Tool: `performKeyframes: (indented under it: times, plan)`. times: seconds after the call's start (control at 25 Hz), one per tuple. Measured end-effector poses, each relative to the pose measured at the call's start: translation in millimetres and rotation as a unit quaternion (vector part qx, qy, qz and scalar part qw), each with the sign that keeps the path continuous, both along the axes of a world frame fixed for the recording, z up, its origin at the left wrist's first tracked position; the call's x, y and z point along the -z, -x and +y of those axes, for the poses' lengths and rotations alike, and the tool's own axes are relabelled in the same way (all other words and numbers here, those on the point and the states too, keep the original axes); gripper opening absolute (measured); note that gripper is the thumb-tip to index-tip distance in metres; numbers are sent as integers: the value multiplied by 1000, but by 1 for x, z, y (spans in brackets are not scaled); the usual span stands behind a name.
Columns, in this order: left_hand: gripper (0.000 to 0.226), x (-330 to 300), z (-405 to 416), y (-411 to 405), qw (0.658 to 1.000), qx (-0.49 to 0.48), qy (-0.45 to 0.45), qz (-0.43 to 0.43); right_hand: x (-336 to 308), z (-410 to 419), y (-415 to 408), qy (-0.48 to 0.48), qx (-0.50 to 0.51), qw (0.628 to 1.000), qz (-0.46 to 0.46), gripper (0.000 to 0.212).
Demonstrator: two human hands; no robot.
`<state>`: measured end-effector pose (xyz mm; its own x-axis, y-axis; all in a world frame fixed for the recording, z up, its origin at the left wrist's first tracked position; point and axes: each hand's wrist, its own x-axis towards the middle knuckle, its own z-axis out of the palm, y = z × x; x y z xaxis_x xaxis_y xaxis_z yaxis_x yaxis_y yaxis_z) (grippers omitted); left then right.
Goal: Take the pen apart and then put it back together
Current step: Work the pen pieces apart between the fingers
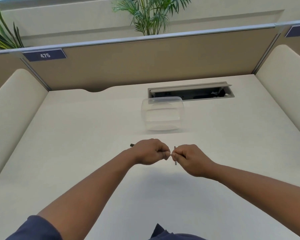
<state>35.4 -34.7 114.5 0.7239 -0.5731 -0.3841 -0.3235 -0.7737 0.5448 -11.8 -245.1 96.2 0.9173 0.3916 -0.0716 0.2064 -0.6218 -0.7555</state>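
While both forearms reach out over the pale counter, the two hands meet near its middle, fingertips almost touching. The left hand is curled closed around a dark pen part, whose end pokes out past the wrist side of the fist; the rest is hidden in the grip. The right hand is also clenched, pinching a thin grey piece that stands roughly upright, showing above and below the fingers. Something very small sits between the two sets of fingertips, too small to tell. Both hands hover just above the counter. Beyond them, a clear plastic container stands on the counter, well apart from the hands. Behind it lies an open cable slot, and a label reading 475 is fixed to the divider.
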Motion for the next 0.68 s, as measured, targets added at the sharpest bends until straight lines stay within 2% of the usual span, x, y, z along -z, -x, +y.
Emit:
performKeyframes:
  times: [0.12, 0.2, 0.32, 0.4, 0.48, 0.52, 0.56, 0.6, 0.64, 0.68]
  plan:
    - [26, 0, 1, -6, 985, -22, 88, 149, 2, -6, 1, 55, -85, 979, -177, 26]
    - [26, 0, 3, -7, 973, -13, 104, 205, 2, -6, 1, 82, -133, 954, -254, 23]
    - [24, 0, 5, -12, 949, -7, 102, 299, 3, -10, -9, 156, -214, 881, -391, 21]
    - [24, 2, 5, -12, 930, -2, 92, 356, 5, -14, -17, 196, -268, 828, -452, 18]
    - [24, 7, 3, -10, 927, -13, 98, 363, 8, -21, -17, 234, -285, 810, -456, 15]
    - [25, 9, 3, -7, 934, -24, 104, 340, 10, -20, -14, 239, -272, 832, -421, 15]
    - [26, 11, 2, -5, 948, -30, 106, 300, 11, -18, -11, 229, -239, 877, -349, 17]
    - [27, 12, -2, -3, 962, -30, 100, 252, 11, -17, -8, 186, -182, 942, -212, 20]
    - [27, 13, -3, 0, 974, -33, 86, 205, 11, -15, -7, 106, -116, 987, -30, 24]
    - [26, 14, -3, 2, 986, -33, 60, 151, 9, -13, -7, -5, -53, 987, 153, 27]
